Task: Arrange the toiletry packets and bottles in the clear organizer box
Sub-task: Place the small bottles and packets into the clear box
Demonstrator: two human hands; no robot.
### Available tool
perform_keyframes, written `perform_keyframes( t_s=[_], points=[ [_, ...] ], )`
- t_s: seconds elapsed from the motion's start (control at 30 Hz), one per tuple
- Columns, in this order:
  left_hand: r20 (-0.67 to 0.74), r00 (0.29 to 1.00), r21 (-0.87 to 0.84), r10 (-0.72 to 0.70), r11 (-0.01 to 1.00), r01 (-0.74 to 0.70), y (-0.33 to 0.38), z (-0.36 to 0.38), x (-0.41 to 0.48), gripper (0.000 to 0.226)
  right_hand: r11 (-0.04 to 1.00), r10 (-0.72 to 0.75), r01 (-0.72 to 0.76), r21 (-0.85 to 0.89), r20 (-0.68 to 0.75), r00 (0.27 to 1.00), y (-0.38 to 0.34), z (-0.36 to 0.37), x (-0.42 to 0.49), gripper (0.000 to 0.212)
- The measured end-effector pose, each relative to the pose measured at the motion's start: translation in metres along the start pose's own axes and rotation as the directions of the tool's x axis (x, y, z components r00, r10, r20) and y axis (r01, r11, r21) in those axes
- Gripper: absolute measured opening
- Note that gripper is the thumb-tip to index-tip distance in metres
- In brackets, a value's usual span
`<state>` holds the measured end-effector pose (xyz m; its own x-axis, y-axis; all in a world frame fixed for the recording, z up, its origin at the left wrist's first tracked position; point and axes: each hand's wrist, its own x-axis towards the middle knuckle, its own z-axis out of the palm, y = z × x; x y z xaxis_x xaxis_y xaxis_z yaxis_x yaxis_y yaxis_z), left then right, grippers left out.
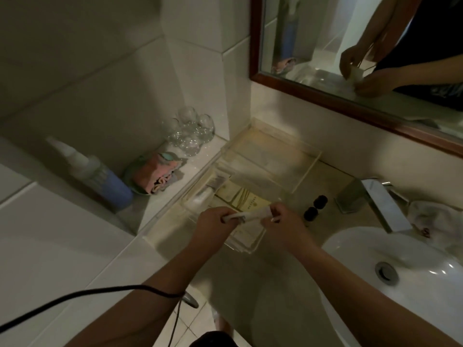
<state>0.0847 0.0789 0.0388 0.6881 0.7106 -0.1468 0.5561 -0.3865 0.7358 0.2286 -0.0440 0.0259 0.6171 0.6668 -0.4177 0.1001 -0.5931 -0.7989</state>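
- A dim, tiled bathroom: pale wall tiles meet in a corner behind the clear organizer box (pixel 250 176), which sits on the beige counter (pixel 283 271) against the wall.
- The box lid stands tilted open at the far end; cream packets (pixel 240 197) lie flat inside, with a small white bottle (pixel 201 196) along the box's left wall.
- The left hand (pixel 213 222) and right hand (pixel 280 221) both pinch the ends of one thin white packet (pixel 246 214), held level just above the near end of the box.
- Two small dark-capped bottles (pixel 315 207) stand on the counter just right of the box, between it and the chrome tap (pixel 370 199).
- Right of the box, a white basin (pixel 375 249) is set into the counter, with a crumpled cloth (pixel 431 216) past the tap.
- Left of the box, a raised tiled ledge (pixel 160 201) carries clear glasses (pixel 190 131), a folded pink cloth on a dish (pixel 155 175) and a blue bottle (pixel 100 179).
- Above the box to the right, a wood-framed mirror (pixel 325 96) reflects the hands.
- A black cable (pixel 87 295) crosses the left forearm.
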Motion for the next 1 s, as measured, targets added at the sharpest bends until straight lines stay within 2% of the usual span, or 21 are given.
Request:
perform_keyframes(
  t_s=[0.07, 0.13, 0.17, 0.23, 0.3, 0.4, 0.47, 0.53, 0.6, 0.77, 0.87, 1.0],
  points=[
    [-0.086, 0.996, -0.019, -0.015, 1.0, 0.013, -0.005, -0.008, 0.005, 0.008, 0.994, 0.095, -0.092, 0.051, -0.062, 0.994, -0.007, 0.007, 0.01, 0.03],
    [-0.163, 0.987, 0.012, 0.004, 1.0, -0.002, -0.012, -0.015, 0.01, 0.011, 0.976, 0.188, -0.177, 0.129, -0.081, 0.979, -0.017, 0.017, 0.019, 0.031],
    [-0.185, 0.982, 0.042, 0.022, 0.999, -0.015, -0.016, -0.018, 0.012, 0.013, 0.948, 0.24, -0.227, 0.221, -0.033, 0.97, -0.024, 0.023, 0.023, 0.029],
    [-0.206, 0.977, 0.08, 0.062, 0.996, -0.046, -0.026, -0.02, 0.017, 0.017, 0.817, 0.318, -0.345, 0.463, 0.137, 0.938, -0.04, 0.034, 0.027, 0.034],
    [-0.192, 0.975, 0.116, 0.112, 0.989, -0.09, -0.04, -0.019, 0.022, 0.022, 0.702, 0.343, -0.418, 0.576, 0.241, 0.908, -0.054, 0.041, 0.034, 0.038],
    [-0.121, 0.974, 0.241, 0.19, 0.958, -0.157, -0.059, -0.017, 0.032, 0.03, 0.696, 0.327, -0.38, 0.609, 0.203, 0.923, -0.062, 0.053, 0.049, 0.03],
    [-0.085, 0.972, 0.28, 0.219, 0.941, -0.188, -0.066, -0.018, 0.036, 0.035, 0.788, 0.305, -0.321, 0.524, 0.12, 0.945, -0.058, 0.061, 0.062, 0.036],
    [-0.045, 0.953, 0.298, 0.299, 0.915, -0.273, -0.072, -0.016, 0.038, 0.038, 0.898, 0.27, -0.258, 0.357, 0.018, 0.963, -0.054, 0.066, 0.074, 0.046],
    [0.024, 0.934, 0.295, 0.356, 0.89, -0.347, -0.079, -0.012, 0.037, 0.039, 0.954, 0.218, -0.198, 0.226, -0.063, 0.974, -0.052, 0.071, 0.086, 0.047],
    [0.105, 0.937, 0.314, 0.334, 0.882, -0.35, -0.094, -0.005, 0.038, 0.04, 0.992, 0.091, -0.097, -0.087, -0.065, 0.994, -0.048, 0.077, 0.104, 0.039],
    [0.127, 0.921, 0.374, 0.369, 0.842, -0.389, -0.093, -0.005, 0.038, 0.042, 0.99, 0.053, -0.062, -0.129, -0.074, 0.996, -0.047, 0.08, 0.11, 0.035],
    [0.133, 0.938, 0.422, 0.32, 0.838, -0.346, -0.091, -0.002, 0.043, 0.042, 0.985, 0.043, -0.054, -0.167, -0.068, 0.997, -0.049, 0.084, 0.116, 0.036]
  ],
)
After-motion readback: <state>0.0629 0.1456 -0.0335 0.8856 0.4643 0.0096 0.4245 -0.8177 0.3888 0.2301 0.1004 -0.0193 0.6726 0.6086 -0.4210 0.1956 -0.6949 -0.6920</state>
